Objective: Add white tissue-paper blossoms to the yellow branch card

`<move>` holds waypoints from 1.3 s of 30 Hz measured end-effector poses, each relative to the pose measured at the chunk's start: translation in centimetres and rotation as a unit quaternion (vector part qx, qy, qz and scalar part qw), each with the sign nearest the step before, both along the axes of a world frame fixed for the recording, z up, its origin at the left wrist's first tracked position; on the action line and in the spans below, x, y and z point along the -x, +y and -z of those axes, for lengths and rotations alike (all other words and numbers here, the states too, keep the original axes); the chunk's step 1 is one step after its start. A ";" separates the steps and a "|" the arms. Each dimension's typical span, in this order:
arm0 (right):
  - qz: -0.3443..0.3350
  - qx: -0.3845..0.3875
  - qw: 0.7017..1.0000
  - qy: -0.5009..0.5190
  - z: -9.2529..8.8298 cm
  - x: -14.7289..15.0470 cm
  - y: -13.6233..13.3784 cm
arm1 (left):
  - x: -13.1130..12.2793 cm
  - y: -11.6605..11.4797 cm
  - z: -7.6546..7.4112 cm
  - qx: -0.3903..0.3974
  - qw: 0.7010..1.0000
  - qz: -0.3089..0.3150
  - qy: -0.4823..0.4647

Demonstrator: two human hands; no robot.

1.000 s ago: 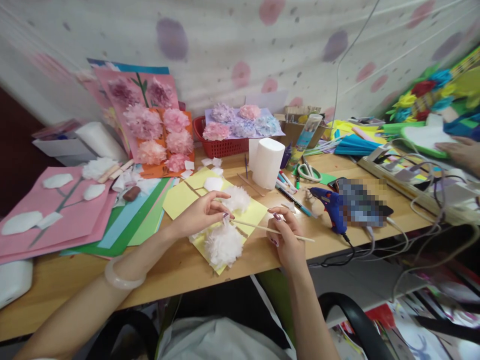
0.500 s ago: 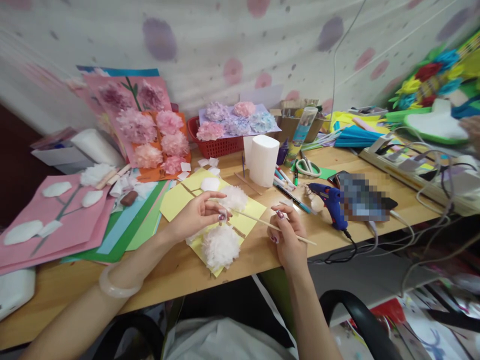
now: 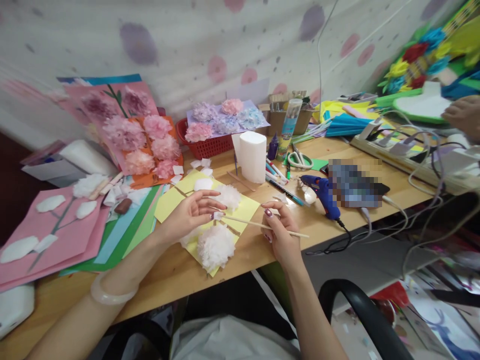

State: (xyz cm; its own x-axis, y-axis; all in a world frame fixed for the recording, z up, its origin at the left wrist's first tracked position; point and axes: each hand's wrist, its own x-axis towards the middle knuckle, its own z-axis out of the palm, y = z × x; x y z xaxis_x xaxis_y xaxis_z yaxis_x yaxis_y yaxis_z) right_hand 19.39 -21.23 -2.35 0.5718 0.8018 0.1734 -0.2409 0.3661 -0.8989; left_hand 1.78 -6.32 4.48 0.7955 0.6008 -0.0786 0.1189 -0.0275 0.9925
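Note:
A thin wooden stick [image 3: 251, 223] slants between my hands, its rear end past my right palm. My right hand [image 3: 282, 227] is closed around it. At its far tip is a small white paper piece [image 3: 218, 216], pinched by my left hand [image 3: 193, 216] between thumb and fingers. Below lies a yellow sheet [image 3: 243, 207] bearing white tissue flowers, a fluffy one [image 3: 216, 247] near the table edge and another [image 3: 228, 198] behind it. A white oval [image 3: 203, 184] sits near the sheet's back corner.
A white roll [image 3: 252, 157] stands behind the sheet, with markers [image 3: 287, 192] beside it. To the right are a blue glue gun [image 3: 323, 195], a phone, cables and a power strip [image 3: 401, 160]. Pink sheets [image 3: 56, 220] lie left. Another person's hand [image 3: 465, 117] is far right.
The view has shifted a little, moving most things left. The paper piece at the stick's tip now shows more plainly by my left thumb. Another person's hand shows more at the right.

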 end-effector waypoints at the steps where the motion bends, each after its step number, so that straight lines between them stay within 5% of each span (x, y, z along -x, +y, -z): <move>1: 0.002 0.000 1.000 -0.001 0.1 0.0 0.0 | 0.1 -0.1 0.0 0.007 1.000 -0.005 -0.002; 9: -0.001 -0.008 1.000 0.001 0.5 -0.2 0.1 | -0.1 -0.7 -0.2 0.011 0.994 -0.108 0.000; 15: 0.110 0.034 0.993 0.012 -0.2 0.0 0.0 | -0.3 -0.2 -0.2 -0.017 0.987 -0.157 0.018; 24: 0.096 0.112 0.988 -0.051 -0.6 0.3 0.2 | -3.1 0.0 0.9 -0.113 0.989 -0.078 0.054; 30: 0.100 0.122 0.985 -0.064 -0.3 0.3 0.4 | -4.6 1.3 2.4 -0.297 0.947 -0.065 0.100; 39: 0.092 0.112 0.989 -0.041 -0.7 0.5 0.1 | -5.2 1.3 2.5 -0.363 0.927 -0.022 0.091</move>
